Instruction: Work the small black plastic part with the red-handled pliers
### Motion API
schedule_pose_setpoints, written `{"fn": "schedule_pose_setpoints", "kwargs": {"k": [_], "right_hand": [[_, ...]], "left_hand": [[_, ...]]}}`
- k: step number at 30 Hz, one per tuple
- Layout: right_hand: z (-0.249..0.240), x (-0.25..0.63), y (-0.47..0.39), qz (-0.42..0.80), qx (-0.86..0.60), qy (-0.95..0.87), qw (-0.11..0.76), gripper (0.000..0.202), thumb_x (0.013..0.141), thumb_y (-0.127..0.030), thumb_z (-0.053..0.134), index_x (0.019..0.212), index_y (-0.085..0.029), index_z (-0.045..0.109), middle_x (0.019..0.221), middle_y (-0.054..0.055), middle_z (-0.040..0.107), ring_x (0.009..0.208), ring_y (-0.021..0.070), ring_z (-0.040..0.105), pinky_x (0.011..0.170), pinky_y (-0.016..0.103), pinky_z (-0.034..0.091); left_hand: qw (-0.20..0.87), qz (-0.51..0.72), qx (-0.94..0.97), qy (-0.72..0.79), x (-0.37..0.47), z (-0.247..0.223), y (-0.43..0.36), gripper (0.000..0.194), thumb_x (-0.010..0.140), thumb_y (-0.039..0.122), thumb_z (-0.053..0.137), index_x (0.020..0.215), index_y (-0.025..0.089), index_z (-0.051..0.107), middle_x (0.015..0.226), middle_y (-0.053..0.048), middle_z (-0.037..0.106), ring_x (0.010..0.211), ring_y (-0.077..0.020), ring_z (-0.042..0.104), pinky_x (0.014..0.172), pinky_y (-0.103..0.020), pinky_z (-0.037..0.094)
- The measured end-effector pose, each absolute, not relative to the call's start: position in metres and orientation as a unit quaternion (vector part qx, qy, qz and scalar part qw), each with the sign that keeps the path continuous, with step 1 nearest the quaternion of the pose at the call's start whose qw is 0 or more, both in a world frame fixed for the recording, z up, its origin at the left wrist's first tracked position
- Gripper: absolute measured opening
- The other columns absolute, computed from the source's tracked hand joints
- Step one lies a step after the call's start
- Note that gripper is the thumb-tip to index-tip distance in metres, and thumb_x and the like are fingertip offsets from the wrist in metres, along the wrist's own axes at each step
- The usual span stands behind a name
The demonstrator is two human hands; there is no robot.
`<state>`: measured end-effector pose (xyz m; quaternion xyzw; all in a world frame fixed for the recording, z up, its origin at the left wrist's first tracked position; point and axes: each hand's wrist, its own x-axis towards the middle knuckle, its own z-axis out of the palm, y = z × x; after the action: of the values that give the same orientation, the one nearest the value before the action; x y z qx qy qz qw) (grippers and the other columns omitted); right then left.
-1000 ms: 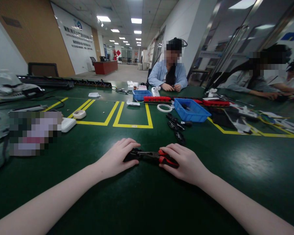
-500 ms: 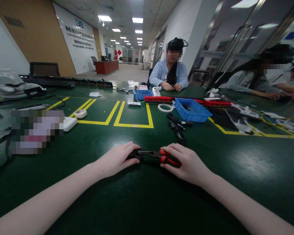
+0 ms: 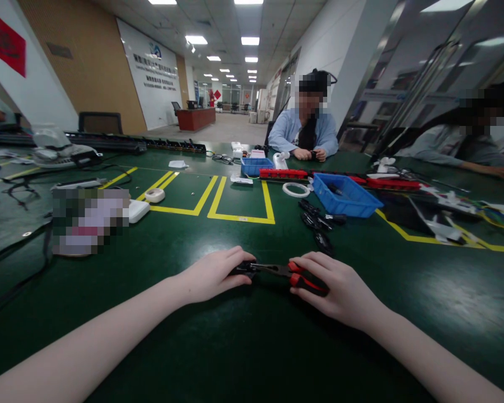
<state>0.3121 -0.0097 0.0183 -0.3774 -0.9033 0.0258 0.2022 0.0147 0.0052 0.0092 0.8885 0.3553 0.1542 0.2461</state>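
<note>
Low over the green table, my left hand (image 3: 219, 275) is closed around a small black part (image 3: 244, 268), mostly hidden by its fingers. My right hand (image 3: 340, 282) grips needle-nose pliers (image 3: 300, 274) by their red and black handles. The pliers' long jaws point left, and their tips meet the black part at my left fingertips. Whether the jaws are clamped on it I cannot tell. Several black parts (image 3: 316, 218) lie in a loose pile beyond my right hand.
Behind the pile stands a blue bin (image 3: 353, 204) with dark pieces inside, beside a white ring (image 3: 296, 190). A smaller blue bin (image 3: 255, 166) and red strips (image 3: 283, 173) lie farther back. A white box (image 3: 138, 211) is at left. Across the table sits a person (image 3: 304, 126).
The whole scene has shifted to the right in the picture as the head view turned left. Both hands keep their hold, with the pliers' tips still at the black part.
</note>
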Motion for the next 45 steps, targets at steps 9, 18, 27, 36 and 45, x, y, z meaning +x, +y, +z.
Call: {"fn": "schedule_pose_setpoints", "kwargs": {"k": [9, 18, 27, 36, 45], "right_hand": [[0.018, 0.308, -0.011, -0.030, -0.367, -0.907, 0.205, 0.037, 0.085, -0.035, 0.065, 0.117, -0.018, 0.061, 0.106, 0.011, 0.069, 0.088, 0.0228, 0.067, 0.074, 0.037, 0.059], [0.021, 0.310, -0.011, -0.074, -0.352, -0.910, 0.205, 0.036, 0.085, -0.035, 0.064, 0.116, -0.017, 0.062, 0.107, 0.013, 0.069, 0.091, 0.0251, 0.066, 0.078, 0.041, 0.058], [0.019, 0.309, -0.012, -0.047, -0.369, -0.904, 0.211, 0.039, 0.084, -0.037, 0.066, 0.117, -0.018, 0.061, 0.108, 0.012, 0.069, 0.092, 0.0247, 0.066, 0.079, 0.040, 0.058], [0.018, 0.299, -0.019, -0.017, -0.402, -0.891, 0.208, 0.038, 0.084, -0.036, 0.066, 0.116, -0.017, 0.061, 0.107, 0.011, 0.069, 0.091, 0.0248, 0.066, 0.078, 0.041, 0.057], [0.017, 0.294, -0.021, -0.022, -0.404, -0.891, 0.207, 0.037, 0.082, -0.035, 0.068, 0.115, -0.019, 0.060, 0.105, 0.010, 0.069, 0.089, 0.0244, 0.066, 0.076, 0.040, 0.057]], "left_hand": [[0.228, 0.155, 0.892, 0.358, 0.015, 0.007, 0.006, 0.035, 0.096, 0.030, 0.055, 0.130, 0.024, 0.047, 0.119, -0.006, 0.059, 0.102, -0.0220, 0.062, 0.085, -0.035, 0.050], [0.239, 0.155, 0.891, 0.354, 0.015, 0.006, 0.006, 0.032, 0.099, 0.033, 0.051, 0.129, 0.022, 0.049, 0.116, -0.005, 0.061, 0.101, -0.0216, 0.062, 0.086, -0.035, 0.050], [0.253, 0.172, 0.877, 0.372, 0.016, 0.005, 0.007, 0.034, 0.095, 0.039, 0.056, 0.125, 0.023, 0.055, 0.112, -0.005, 0.064, 0.097, -0.0212, 0.063, 0.083, -0.034, 0.051], [0.223, 0.184, 0.866, 0.407, 0.021, 0.008, 0.001, 0.033, 0.091, 0.043, 0.059, 0.118, 0.023, 0.059, 0.110, -0.003, 0.068, 0.094, -0.0211, 0.066, 0.081, -0.035, 0.052], [0.195, 0.159, 0.883, 0.396, 0.022, 0.006, 0.001, 0.052, 0.088, 0.045, 0.060, 0.135, 0.025, 0.049, 0.115, -0.006, 0.070, 0.097, -0.0245, 0.068, 0.081, -0.035, 0.051]]}}
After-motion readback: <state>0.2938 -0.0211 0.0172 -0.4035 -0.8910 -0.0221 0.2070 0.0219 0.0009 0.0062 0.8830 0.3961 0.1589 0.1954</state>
